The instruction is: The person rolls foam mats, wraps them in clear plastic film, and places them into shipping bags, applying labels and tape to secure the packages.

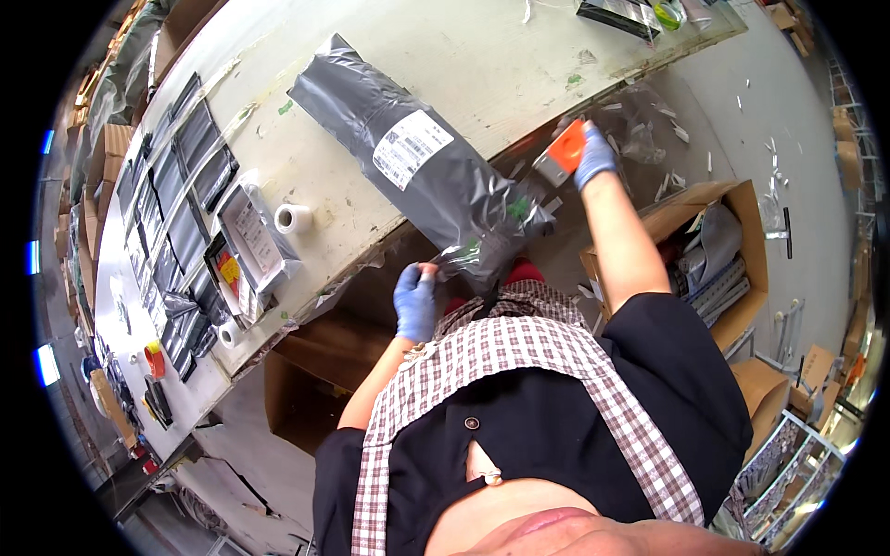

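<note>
A long dark grey plastic mailing bag (366,107) with a white label lies slantwise across the table edge, its near end hanging over toward my apron. My left hand (414,304), in a blue glove with bare fingertips, pinches the left corner of that near end. Shiny clear tape with green marks shows on the bag there. To the right, just off the table edge, my gloved right hand (595,156) is closed around an orange tape dispenser (567,146) with a grey metal front. The dispenser is apart from the bag.
On the table's left are flat dark packages (204,153), a tray of labels (250,236) and a white roll (293,219). A carton (756,246) of packed goods stands at the right, with another open carton (301,394) under the table. White scraps litter the floor.
</note>
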A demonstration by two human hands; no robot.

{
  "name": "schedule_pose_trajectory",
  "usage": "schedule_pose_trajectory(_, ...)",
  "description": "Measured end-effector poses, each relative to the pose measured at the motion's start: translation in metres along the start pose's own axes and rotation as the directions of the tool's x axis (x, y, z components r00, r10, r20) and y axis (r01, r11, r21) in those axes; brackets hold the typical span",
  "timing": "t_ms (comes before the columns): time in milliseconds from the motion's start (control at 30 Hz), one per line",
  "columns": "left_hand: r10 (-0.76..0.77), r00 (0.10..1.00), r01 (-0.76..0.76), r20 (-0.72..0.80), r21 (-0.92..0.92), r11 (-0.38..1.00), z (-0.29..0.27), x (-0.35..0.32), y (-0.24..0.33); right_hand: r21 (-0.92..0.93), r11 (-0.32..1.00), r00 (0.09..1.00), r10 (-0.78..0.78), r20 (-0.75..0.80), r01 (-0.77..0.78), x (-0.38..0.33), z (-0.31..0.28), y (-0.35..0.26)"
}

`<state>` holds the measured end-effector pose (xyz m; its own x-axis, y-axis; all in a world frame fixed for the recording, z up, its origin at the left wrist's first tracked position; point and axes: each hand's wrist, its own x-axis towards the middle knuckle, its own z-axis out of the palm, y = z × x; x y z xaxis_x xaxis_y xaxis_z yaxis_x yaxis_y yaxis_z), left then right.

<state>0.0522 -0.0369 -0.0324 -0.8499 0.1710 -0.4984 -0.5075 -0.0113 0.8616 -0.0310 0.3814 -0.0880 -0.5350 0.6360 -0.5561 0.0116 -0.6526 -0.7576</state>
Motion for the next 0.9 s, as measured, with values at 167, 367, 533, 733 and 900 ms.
schedule_pose_trajectory(167,-0.088,0.996,0.085,-0.012,-0.135,0.987,0.081,0.074,-0.053,0.147,0.791,0.804,0.589,0.082,-0.595,-0.037,-0.019,0.143)
schedule_pose_trajectory(367,0.064,0.747,-0.644,0.661,0.696,0.317,0.056,0.143,-0.087,0.182,0.806,0.824,0.535,0.184,-0.564,-0.075,0.007,0.155)
schedule_pose_trajectory(533,-0.316,0.823,-0.521,0.472,0.849,-0.086,0.052,0.058,0.093,0.279,0.860,0.904,0.399,0.157,-0.428,-0.071,-0.004,0.145)
schedule_pose_trajectory(733,0.305,0.163,-0.865,0.938,0.285,-0.413,0.078,0.093,0.151,0.260,0.913,0.942,0.267,0.205,-0.316,-0.103,0.008,0.148)
schedule_pose_trajectory(900,0.319,0.363,-0.826,0.875,0.461,-0.324,0.154,0.134,0.167,-0.139,0.990,0.889,0.081,0.450,-0.020,-0.215,-0.018,0.171)
